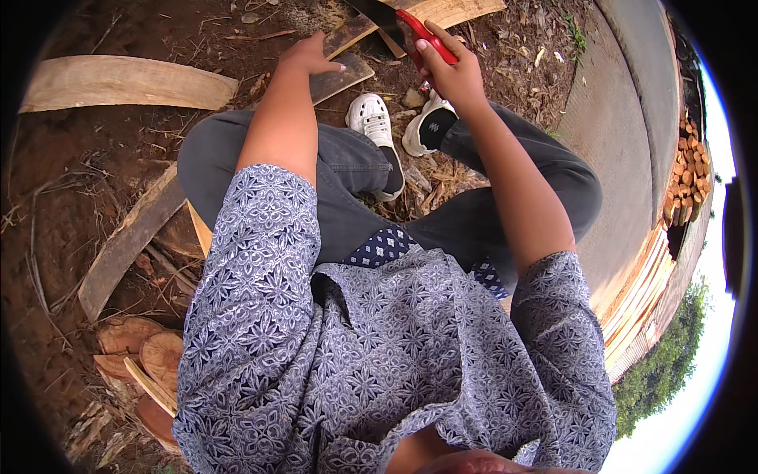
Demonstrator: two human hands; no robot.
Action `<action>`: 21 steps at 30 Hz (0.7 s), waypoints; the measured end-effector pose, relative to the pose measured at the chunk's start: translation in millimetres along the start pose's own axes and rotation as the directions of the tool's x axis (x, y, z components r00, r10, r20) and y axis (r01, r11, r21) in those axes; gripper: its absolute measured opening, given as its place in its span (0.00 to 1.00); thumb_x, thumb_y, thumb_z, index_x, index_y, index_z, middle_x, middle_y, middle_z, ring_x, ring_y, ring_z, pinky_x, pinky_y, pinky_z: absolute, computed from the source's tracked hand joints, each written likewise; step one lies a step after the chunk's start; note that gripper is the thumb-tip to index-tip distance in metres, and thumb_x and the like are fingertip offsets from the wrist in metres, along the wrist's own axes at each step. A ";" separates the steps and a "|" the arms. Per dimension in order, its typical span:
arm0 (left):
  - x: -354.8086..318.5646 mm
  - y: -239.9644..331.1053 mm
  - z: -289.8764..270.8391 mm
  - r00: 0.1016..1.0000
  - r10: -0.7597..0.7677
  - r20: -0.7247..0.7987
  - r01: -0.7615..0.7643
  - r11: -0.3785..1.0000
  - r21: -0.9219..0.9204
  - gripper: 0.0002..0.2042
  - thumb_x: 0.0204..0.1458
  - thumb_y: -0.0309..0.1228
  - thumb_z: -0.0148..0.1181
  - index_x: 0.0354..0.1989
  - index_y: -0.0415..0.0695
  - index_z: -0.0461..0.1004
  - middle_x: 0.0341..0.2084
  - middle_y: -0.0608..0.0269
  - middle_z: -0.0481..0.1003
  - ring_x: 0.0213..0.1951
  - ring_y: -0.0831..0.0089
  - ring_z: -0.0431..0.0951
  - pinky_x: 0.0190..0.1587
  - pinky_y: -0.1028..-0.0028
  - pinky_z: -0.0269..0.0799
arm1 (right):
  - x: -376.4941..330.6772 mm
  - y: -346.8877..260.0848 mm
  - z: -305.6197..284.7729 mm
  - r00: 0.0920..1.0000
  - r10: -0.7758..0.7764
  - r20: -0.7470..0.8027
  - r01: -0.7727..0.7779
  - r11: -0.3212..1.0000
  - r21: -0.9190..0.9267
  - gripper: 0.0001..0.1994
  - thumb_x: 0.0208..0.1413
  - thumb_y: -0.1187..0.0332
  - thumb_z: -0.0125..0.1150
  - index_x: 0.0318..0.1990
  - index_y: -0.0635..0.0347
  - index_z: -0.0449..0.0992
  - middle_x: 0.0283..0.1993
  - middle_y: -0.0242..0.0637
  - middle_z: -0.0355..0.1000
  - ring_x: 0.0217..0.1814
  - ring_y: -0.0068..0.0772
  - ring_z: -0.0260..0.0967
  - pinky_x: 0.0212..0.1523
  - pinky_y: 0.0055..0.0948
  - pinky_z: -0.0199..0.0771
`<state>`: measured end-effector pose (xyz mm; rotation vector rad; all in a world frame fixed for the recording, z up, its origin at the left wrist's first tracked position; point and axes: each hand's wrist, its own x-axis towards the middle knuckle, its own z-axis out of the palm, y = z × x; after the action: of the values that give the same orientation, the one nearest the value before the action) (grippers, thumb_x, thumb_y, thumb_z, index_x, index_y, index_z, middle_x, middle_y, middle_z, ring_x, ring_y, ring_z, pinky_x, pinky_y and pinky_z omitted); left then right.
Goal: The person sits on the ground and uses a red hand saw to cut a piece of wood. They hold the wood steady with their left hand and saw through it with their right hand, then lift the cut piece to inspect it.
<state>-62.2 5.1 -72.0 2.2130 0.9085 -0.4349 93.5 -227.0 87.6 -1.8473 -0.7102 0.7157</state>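
My right hand (453,69) is wrapped round the red handle (427,36) of what looks like a handsaw. Its dark blade (377,13) runs up and left past the top edge of the head view. Beside it, my left hand (305,55) lies with the thumb stretched out over a narrow wooden plank (350,35) and a greyish board (345,77), seemingly bearing down on them; part of its fingers is hidden. A pale board (454,9) crosses the top, close to the saw. Whether the blade touches wood cannot be made out.
A curved-looking pale slab (130,83) lies at the left, and a weathered plank (130,245) leans by my knee. Cut logs (162,355) sit lower left. My white shoes (369,118) are between the hands. Stacked firewood (688,174) and a concrete strip (612,118) lie right.
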 end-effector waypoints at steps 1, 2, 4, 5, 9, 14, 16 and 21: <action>1.3 -3.8 0.3 1.000 -0.002 -0.024 0.002 1.000 0.010 0.49 0.43 0.48 0.77 0.75 0.47 0.59 0.65 0.43 0.70 0.66 0.47 0.71 0.67 0.59 0.68 | -2.2 -0.8 -0.4 0.999 0.002 -0.043 0.000 0.998 0.057 0.25 0.64 0.58 0.68 0.65 0.60 0.75 0.37 0.34 0.80 0.29 0.18 0.74 0.31 0.21 0.74; 5.0 -9.3 6.3 0.999 -0.002 -0.048 0.003 1.000 0.021 0.49 0.44 0.47 0.77 0.75 0.48 0.59 0.65 0.45 0.71 0.65 0.48 0.72 0.66 0.59 0.69 | -3.7 -0.9 -2.8 0.996 0.008 -0.088 0.002 0.993 0.114 0.25 0.64 0.58 0.68 0.64 0.61 0.76 0.38 0.34 0.80 0.30 0.18 0.74 0.31 0.21 0.75; 5.2 -17.6 11.6 0.997 -0.008 -0.079 0.007 1.000 -0.010 0.46 0.47 0.45 0.76 0.76 0.54 0.59 0.65 0.52 0.72 0.65 0.52 0.73 0.66 0.54 0.68 | -8.6 -3.5 -6.4 0.976 0.011 -0.219 0.029 0.983 0.180 0.22 0.65 0.59 0.67 0.61 0.62 0.78 0.40 0.33 0.79 0.30 0.15 0.72 0.30 0.20 0.74; 5.1 -24.1 11.5 0.995 -0.030 -0.095 0.034 0.999 0.041 0.46 0.47 0.45 0.76 0.76 0.55 0.59 0.65 0.53 0.72 0.65 0.53 0.72 0.66 0.51 0.66 | -8.7 -4.1 -5.5 0.953 -0.108 -0.284 0.161 0.972 0.172 0.21 0.66 0.59 0.67 0.59 0.64 0.80 0.42 0.35 0.79 0.29 0.16 0.72 0.29 0.20 0.73; 2.7 -17.9 -1.1 0.996 -0.033 -0.085 0.043 0.992 0.119 0.45 0.48 0.44 0.76 0.76 0.60 0.59 0.66 0.57 0.72 0.67 0.55 0.70 0.67 0.42 0.60 | -26.2 -36.7 -10.9 0.968 -0.044 -0.246 0.123 0.940 0.318 0.21 0.70 0.60 0.61 0.62 0.67 0.76 0.32 0.29 0.72 0.29 0.15 0.66 0.30 0.18 0.68; 6.3 -18.4 -11.6 0.995 -0.029 -0.098 0.043 0.990 0.137 0.46 0.46 0.45 0.78 0.75 0.62 0.60 0.67 0.59 0.71 0.69 0.55 0.68 0.68 0.39 0.56 | -34.9 -43.8 -3.7 0.966 -0.145 -0.214 0.226 0.876 0.425 0.21 0.73 0.61 0.55 0.63 0.69 0.74 0.23 0.26 0.64 0.23 0.15 0.60 0.26 0.20 0.64; 7.7 -14.6 -15.6 0.993 -0.033 -0.114 0.053 0.982 0.180 0.46 0.45 0.46 0.78 0.75 0.63 0.60 0.67 0.60 0.71 0.70 0.56 0.67 0.68 0.39 0.53 | -39.4 -39.5 -2.0 0.955 -0.159 -0.252 0.236 0.919 0.314 0.21 0.73 0.61 0.54 0.62 0.70 0.74 0.23 0.26 0.64 0.23 0.16 0.60 0.26 0.20 0.64; 10.3 -8.1 -20.8 0.999 -0.015 -0.028 0.019 0.987 0.158 0.47 0.44 0.47 0.79 0.75 0.63 0.61 0.68 0.61 0.71 0.70 0.56 0.67 0.66 0.41 0.51 | -57.6 -34.1 6.1 0.955 -0.039 -0.293 0.150 0.919 0.365 0.21 0.73 0.61 0.55 0.63 0.70 0.74 0.22 0.26 0.65 0.23 0.15 0.62 0.26 0.19 0.65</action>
<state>-60.0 29.0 -66.7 2.3610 0.9365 -0.5018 46.1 -254.6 126.4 -1.5000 -0.4336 0.4746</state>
